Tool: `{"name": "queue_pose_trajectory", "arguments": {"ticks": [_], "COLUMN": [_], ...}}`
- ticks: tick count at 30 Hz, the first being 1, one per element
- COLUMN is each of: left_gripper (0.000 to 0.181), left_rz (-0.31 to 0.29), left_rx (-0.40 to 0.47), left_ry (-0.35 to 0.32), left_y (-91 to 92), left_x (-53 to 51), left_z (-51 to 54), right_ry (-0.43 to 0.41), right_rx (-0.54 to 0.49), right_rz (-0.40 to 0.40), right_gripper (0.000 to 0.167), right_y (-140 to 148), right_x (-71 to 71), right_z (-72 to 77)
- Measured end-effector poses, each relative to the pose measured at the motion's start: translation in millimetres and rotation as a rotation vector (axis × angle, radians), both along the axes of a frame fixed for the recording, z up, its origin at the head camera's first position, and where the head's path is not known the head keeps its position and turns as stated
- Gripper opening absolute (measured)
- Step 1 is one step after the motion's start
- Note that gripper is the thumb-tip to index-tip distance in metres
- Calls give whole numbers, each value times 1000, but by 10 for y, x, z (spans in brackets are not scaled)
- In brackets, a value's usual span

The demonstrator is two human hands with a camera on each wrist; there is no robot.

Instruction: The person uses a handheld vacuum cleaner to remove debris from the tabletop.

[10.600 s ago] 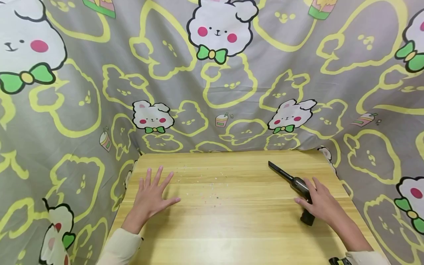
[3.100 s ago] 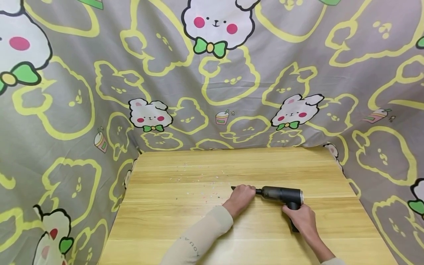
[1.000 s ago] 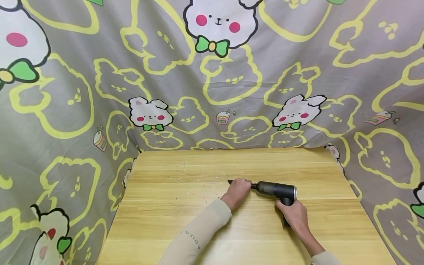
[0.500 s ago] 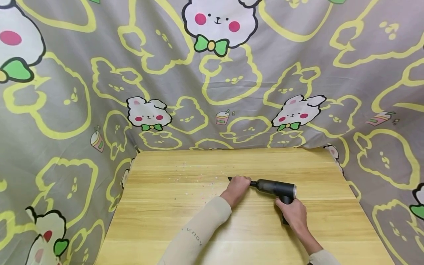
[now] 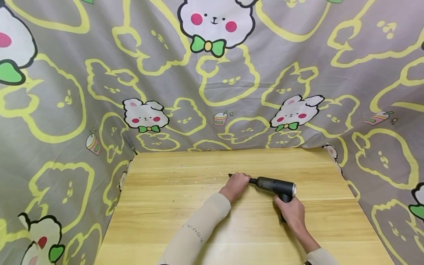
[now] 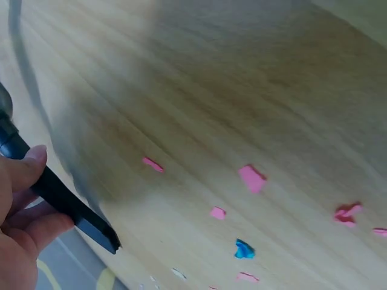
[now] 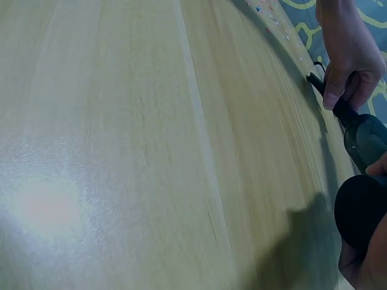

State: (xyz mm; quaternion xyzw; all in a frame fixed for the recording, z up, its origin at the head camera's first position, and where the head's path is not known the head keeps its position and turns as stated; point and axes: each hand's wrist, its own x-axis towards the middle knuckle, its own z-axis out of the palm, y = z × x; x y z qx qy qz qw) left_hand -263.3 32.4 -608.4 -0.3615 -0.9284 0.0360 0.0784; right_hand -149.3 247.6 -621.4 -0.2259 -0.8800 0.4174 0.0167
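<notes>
A black handheld vacuum cleaner [image 5: 275,186] with a clear dust chamber is held just above the wooden table, its slim nozzle pointing left. My left hand [image 5: 236,186] pinches that nozzle [image 6: 66,202] near its tip, thumb on one side and fingers on the other in the left wrist view. Around the handle my right hand [image 5: 293,211] is wrapped; in the right wrist view only part of it shows at the edge. Small scraps [image 5: 215,179] lie scattered left of the nozzle tip. Close up they include pink scraps [image 6: 252,179] and a crumpled blue scrap [image 6: 244,249].
The light wooden table [image 5: 251,235] spans the lower half of the head view. Grey patterned cloth [image 5: 232,88] hangs behind it and along both sides. Most scraps lie on the table's back left and middle.
Earlier my left hand was spread apart from the vacuum cleaner and my right hand was at its handle. Later both hands hold it. Over the last second its nozzle has shifted slightly toward the back.
</notes>
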Motion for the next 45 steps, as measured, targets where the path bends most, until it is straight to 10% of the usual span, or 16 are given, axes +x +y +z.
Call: {"name": "queue_pose_trajectory", "arguments": {"ticks": [28, 45], "left_gripper": [16, 16], "left_rz": [27, 74], "left_rx": [100, 137], "left_ry": [-132, -143], "left_y": [164, -42], "left_x": [-205, -418], "left_z": [19, 79], "right_ry": [15, 32], "right_rx": [-3, -6], "right_rz": [-86, -44], "right_gripper": [49, 47], "right_y": [2, -189], "right_x": [-40, -352], "right_z": [-32, 12]}}
